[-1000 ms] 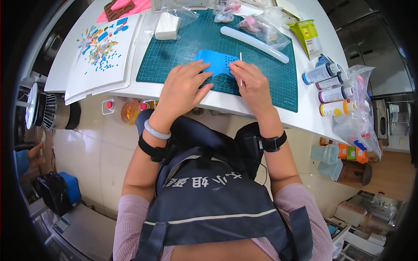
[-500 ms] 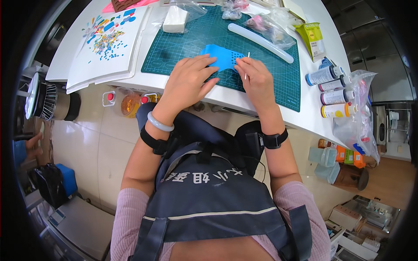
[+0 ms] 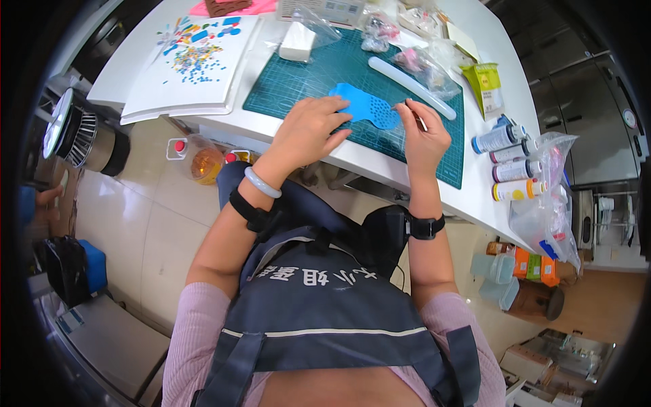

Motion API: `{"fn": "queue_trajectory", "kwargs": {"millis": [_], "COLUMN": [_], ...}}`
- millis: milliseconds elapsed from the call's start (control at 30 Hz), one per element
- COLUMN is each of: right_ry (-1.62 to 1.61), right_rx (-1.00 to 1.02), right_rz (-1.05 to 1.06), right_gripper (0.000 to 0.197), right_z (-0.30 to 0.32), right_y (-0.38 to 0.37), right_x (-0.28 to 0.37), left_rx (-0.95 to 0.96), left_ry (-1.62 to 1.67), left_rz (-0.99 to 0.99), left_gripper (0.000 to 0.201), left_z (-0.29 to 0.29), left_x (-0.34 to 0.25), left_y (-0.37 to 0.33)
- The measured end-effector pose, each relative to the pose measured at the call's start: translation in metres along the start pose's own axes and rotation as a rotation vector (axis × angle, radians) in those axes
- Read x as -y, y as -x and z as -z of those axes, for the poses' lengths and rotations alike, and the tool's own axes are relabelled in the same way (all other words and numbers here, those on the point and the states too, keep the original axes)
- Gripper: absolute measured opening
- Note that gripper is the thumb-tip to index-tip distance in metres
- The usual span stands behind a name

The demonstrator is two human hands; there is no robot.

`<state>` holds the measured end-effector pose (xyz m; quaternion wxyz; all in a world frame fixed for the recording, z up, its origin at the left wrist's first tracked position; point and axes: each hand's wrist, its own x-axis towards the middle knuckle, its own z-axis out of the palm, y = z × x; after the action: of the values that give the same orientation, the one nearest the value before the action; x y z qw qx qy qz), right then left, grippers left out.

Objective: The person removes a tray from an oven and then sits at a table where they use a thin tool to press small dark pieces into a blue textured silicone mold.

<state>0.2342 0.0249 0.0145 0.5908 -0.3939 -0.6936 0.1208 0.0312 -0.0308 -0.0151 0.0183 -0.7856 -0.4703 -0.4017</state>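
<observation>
A thin blue sheet [image 3: 369, 107], punched with many small round holes toward its right end, lies on the green cutting mat [image 3: 288, 78]. My left hand [image 3: 308, 132] rests at its left part, fingers stretched out and fingertips on or beside the sheet. With the fingers pinched, my right hand [image 3: 427, 136] holds a thin stick-like tool [image 3: 421, 123] at the sheet's right end. Much of that tool is hidden by the fingers. Farther right on the mat lies a smooth white rolling pin [image 3: 412, 88].
To the left, a white board [image 3: 146, 98] carries many small coloured cut-outs. A white block [image 3: 297, 42] in plastic and bagged pink pieces [image 3: 413, 61] lie at the back. A green pouch [image 3: 485, 88] and several colour bottles [image 3: 515, 169] stand along the right edge.
My right hand has shifted right and turned, and the tool now slants in its fingers. More of the sheet's holed end shows. The whole view has tilted slightly.
</observation>
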Motion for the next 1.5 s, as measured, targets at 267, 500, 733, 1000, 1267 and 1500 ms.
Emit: {"fn": "queue_trajectory", "kwargs": {"millis": [267,500,733,1000,1267,1500], "right_ry": [-0.147,-0.264,-0.373,-0.878,-0.773,-0.741], "right_rx": [0.222,0.391,0.411,0.485,0.473,0.527], "right_rz": [0.107,0.103,0.144,-0.318,-0.411,-0.441], "right_gripper": [0.014,0.011,0.014,0.066,0.064,0.059], "right_z": [-0.068,-0.124,-0.164,-0.215,-0.225,-0.239], "right_y": [-0.005,0.012,0.008,-0.023,-0.018,-0.013], "right_x": [0.075,0.086,0.096,0.129,0.112,0.112], "left_rx": [-0.366,-0.554,-0.62,-0.678,-0.637,-0.57], "left_ry": [0.186,-0.067,-0.172,-0.284,-0.265,-0.373], "left_rz": [0.061,0.111,0.19,0.294,0.333,0.306], "left_gripper": [0.038,0.033,0.025,0.018,0.018,0.017], "left_z": [0.048,0.077,0.099,0.132,0.108,0.113], "left_x": [0.013,0.032,0.062,0.114,0.119,0.117], "left_y": [-0.011,0.028,0.039,0.041,0.034,0.037]}}
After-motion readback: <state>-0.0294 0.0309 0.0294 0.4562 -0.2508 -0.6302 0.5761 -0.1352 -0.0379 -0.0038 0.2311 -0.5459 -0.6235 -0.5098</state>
